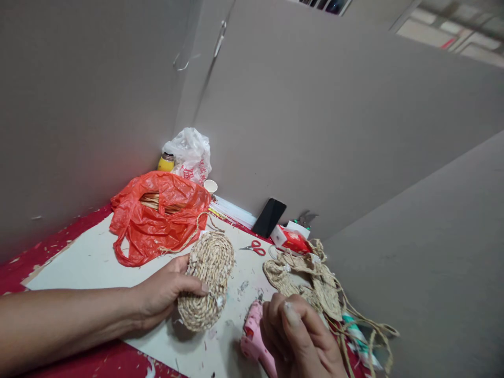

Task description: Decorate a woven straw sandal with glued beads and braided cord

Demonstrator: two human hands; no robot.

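Observation:
My left hand (169,291) grips an oval coil of braided straw rope (210,268), thumb on its upper face and fingers behind it. Whitish bits, perhaps glue, show at the edges of the coil. Lower right, my right hand (301,333) is closed, thumb pressed to the curled fingers; whether anything is pinched there is hidden. Partly behind it lies a pink glue gun (254,331) on the white board (90,262). More pieces of braided straw rope (325,286) lie beyond my right hand, loose strands trailing to the right.
Behind my left hand, a red plastic bag (157,236) holds straw strands. Small red-handled scissors (258,249) lie mid-board. Toward the grey wall stand a phone (269,218), a red-and-white packet (291,240), a paper cup (210,186), a yellow jar (166,163) and a white bag (192,152).

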